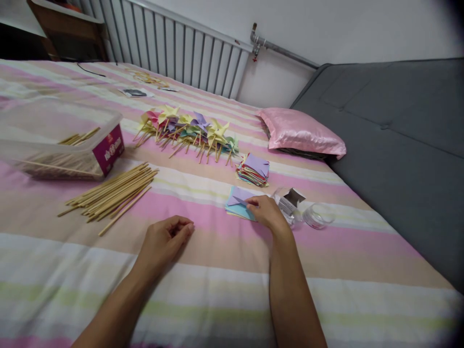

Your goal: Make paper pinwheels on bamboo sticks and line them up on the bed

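Observation:
My right hand [266, 211] pinches the corner of a purple paper sheet [241, 194] that is partly lifted off a small stack of coloured paper [241, 211]. A light blue sheet shows beneath it. My left hand [168, 239] rests on the striped bedspread, fingers curled and thumb against the index finger, with nothing visible in them. To its upper left lies a pile of wooden sticks [116, 191]. Beyond my right hand is a second, taller stack of coloured paper [253, 169]. Finished paper pinwheels [188, 128] on sticks lie in a row farther back.
A clear plastic box [105, 128] with more sticks stands at left. Right of my right hand are a clear plastic container [288, 200] and a round clear lid or cup [317, 216]. A pink pillow [300, 130] lies near the grey headboard [391, 125]; a radiator [174, 43] is behind.

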Demonstrator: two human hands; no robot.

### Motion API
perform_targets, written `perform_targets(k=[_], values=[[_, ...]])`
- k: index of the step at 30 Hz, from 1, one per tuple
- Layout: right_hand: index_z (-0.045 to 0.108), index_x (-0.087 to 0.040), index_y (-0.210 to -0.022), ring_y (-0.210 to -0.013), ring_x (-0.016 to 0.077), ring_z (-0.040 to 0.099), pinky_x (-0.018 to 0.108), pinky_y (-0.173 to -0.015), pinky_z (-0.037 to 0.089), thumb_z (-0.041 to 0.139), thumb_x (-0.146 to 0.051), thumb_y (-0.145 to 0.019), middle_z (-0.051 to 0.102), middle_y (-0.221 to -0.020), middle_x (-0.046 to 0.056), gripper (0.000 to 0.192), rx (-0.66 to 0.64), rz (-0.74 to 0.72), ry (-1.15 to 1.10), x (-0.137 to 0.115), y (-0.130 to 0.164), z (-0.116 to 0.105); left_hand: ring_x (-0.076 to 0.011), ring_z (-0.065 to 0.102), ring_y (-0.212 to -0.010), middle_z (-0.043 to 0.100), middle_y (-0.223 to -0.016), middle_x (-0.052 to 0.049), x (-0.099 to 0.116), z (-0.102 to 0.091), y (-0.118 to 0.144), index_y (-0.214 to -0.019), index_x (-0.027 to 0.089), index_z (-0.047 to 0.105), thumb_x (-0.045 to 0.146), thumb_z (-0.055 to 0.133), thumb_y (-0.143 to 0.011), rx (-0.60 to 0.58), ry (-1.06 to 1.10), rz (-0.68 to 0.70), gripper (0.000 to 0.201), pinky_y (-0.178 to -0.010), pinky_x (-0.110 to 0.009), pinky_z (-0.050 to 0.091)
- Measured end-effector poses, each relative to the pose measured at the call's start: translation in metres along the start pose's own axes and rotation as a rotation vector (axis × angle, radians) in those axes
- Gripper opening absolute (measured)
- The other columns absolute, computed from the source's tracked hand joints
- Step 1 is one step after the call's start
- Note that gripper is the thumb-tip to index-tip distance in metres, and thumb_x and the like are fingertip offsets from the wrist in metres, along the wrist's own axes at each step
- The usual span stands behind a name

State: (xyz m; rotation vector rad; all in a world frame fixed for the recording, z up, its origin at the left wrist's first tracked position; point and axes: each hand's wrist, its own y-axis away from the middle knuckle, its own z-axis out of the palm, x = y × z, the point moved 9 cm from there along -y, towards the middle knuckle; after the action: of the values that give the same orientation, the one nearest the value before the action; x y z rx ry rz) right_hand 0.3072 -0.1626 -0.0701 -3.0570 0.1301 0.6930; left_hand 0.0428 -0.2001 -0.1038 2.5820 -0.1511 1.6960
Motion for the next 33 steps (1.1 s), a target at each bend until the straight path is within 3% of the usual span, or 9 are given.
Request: perform_targets(k=[3, 6, 10, 14, 20, 23, 27, 30, 33], values=[[0.074, -0.019, -0.081, -0.081, 0.0203, 0.065, 0.025, -0.067, 0.041, 0.051, -0.019, -0.078, 0.073, -0.084, 0.007, 0.023, 0.057, 0.037, 0.033, 0.000, -0.001, -0.006, -0.0141, 0.054, -0.060, 0.063, -0.066, -0.002, 0.002, 0.000, 0.000, -0.083, 0.015, 0.067, 0.040, 0.058, -0.076, -0.009, 0.004, -0.006, 0.027, -0.053, -0.022, 0.039], [0.073, -0.018, -0.084, -0.081, 0.0223, 0.064, 0.027, -0.067, 0.040, 0.048, -0.023, -0.081, 0.073, -0.084, 0.010, 0.026, 0.154, 0.083, 0.050, 0.000, -0.002, -0.016, -0.0142, 0.054, -0.061, 0.063, -0.065, -0.002, 0.000, 0.000, 0.000, -0.082, 0.015, 0.067, 0.039, 0.060, -0.076, -0.007, 0.047, -0.013, 0.026, -0.054, -0.022, 0.040], [0.071, -0.019, -0.096, -0.083, 0.0239, 0.065, 0.030, -0.074, 0.044, 0.049, -0.031, -0.083, 0.072, -0.092, 0.011, 0.029, 0.477, 0.099, -0.056, -0.007, 0.006, -0.043, -0.0132, 0.054, -0.059, 0.063, -0.065, -0.002, -0.006, -0.002, 0.000, -0.082, 0.016, 0.067, 0.039, 0.061, -0.076, 0.025, 0.096, -0.028, 0.025, -0.051, -0.021, 0.038], [0.070, -0.018, -0.101, -0.089, 0.0232, 0.066, 0.031, -0.080, 0.047, 0.048, -0.027, -0.084, 0.072, -0.097, 0.009, 0.029, 0.714, -0.081, -0.255, -0.042, 0.027, -0.050, -0.0178, 0.061, -0.072, 0.067, -0.077, -0.007, -0.007, -0.004, 0.000, -0.089, 0.014, 0.066, 0.038, 0.068, -0.072, 0.029, 0.293, -0.086, 0.030, -0.063, -0.026, 0.046], [0.056, -0.011, -0.124, -0.102, 0.0216, 0.063, 0.032, -0.089, 0.047, 0.037, -0.009, -0.084, 0.066, -0.114, 0.011, 0.044, 0.404, -0.390, -0.261, -0.134, 0.055, 0.010, -0.0227, 0.050, -0.118, 0.054, -0.130, -0.010, 0.004, 0.002, 0.007, -0.118, 0.022, 0.057, 0.032, 0.070, -0.073, -0.044, 0.931, -0.192, 0.048, -0.098, -0.034, 0.039], [0.051, -0.008, -0.128, -0.108, 0.0216, 0.059, 0.035, -0.095, 0.044, 0.036, -0.009, -0.086, 0.063, -0.119, 0.013, 0.045, 0.210, -0.544, -0.234, -0.169, 0.074, 0.040, -0.0230, 0.058, -0.107, 0.065, -0.111, -0.010, 0.008, 0.006, 0.009, -0.102, 0.017, 0.064, 0.031, 0.070, -0.073, -0.070, 1.182, -0.203, 0.033, -0.095, -0.034, 0.043], [0.049, -0.010, -0.128, -0.121, 0.0214, 0.049, 0.038, -0.105, 0.035, 0.044, -0.020, -0.088, 0.055, -0.129, 0.012, 0.041, 0.026, -0.700, -0.231, -0.190, 0.090, 0.060, -0.0161, 0.066, -0.076, 0.069, -0.079, -0.008, 0.000, 0.011, 0.010, -0.078, 0.010, 0.065, 0.021, 0.060, -0.082, -0.022, 1.288, -0.350, 0.012, -0.076, -0.025, 0.053], [0.057, -0.014, -0.119, -0.119, 0.0214, 0.051, 0.039, -0.106, 0.033, 0.047, -0.023, -0.088, 0.060, -0.123, 0.010, 0.034, 0.063, -0.712, -0.266, -0.189, 0.089, 0.056, -0.0143, 0.066, -0.069, 0.068, -0.074, -0.008, -0.002, 0.009, 0.008, -0.075, 0.008, 0.064, 0.014, 0.047, -0.088, 0.032, 1.349, -0.395, 0.022, -0.072, -0.024, 0.054], [0.064, -0.018, -0.106, -0.113, 0.0201, 0.055, 0.039, -0.103, 0.035, 0.049, -0.022, -0.087, 0.066, -0.113, 0.007, 0.025, 0.282, -0.596, -0.378, -0.171, 0.080, 0.034, -0.0162, 0.067, -0.075, 0.070, -0.078, -0.010, 0.000, 0.006, 0.005, -0.086, 0.007, 0.065, 0.011, 0.042, -0.089, 0.052, 1.381, -0.351, 0.024, -0.077, -0.028, 0.055]])
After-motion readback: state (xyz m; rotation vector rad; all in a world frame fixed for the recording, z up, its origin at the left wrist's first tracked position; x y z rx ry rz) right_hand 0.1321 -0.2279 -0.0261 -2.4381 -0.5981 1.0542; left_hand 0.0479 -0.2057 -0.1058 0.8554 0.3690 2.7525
